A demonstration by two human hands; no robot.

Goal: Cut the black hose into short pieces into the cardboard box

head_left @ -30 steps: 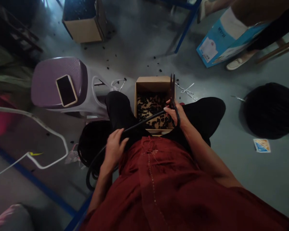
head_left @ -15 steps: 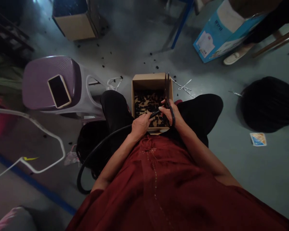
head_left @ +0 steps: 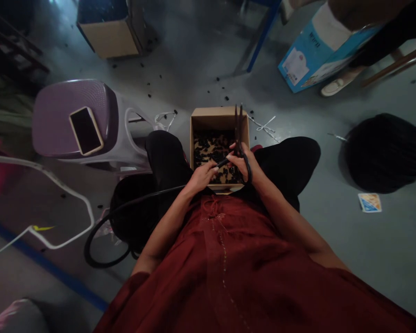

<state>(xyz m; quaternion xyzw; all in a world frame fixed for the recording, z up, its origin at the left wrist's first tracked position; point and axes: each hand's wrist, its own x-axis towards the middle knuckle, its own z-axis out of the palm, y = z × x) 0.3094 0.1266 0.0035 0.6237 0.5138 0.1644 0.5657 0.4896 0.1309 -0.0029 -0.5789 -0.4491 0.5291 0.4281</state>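
Observation:
Over an open cardboard box [head_left: 219, 111] between my knees, my left hand [head_left: 203, 177] is closed round a black rubber hose [head_left: 149, 193] close to its end. The hose loops out past my left knee and curls back by a black bundle. My right hand [head_left: 243, 163] has its fingers through the handles of dark scissors [head_left: 239, 127], whose blades point away from me, slightly apart. The right thumb and fingertips also meet the hose's end. Many small black pieces [head_left: 208, 144] lie on the bottom of the box.
A phone [head_left: 86, 131] rests on a purple stool [head_left: 52, 111] to the left. A black coiled bundle [head_left: 388, 152] and a small packet [head_left: 370, 202] lie on the floor at right. Beyond stand a blue carton [head_left: 308, 60] and another person's foot [head_left: 338, 84].
My left hand has shifted slightly left and lower, and the hose's loop has swung out leftward. The scissors stay in my right hand, their blades tilted a little left.

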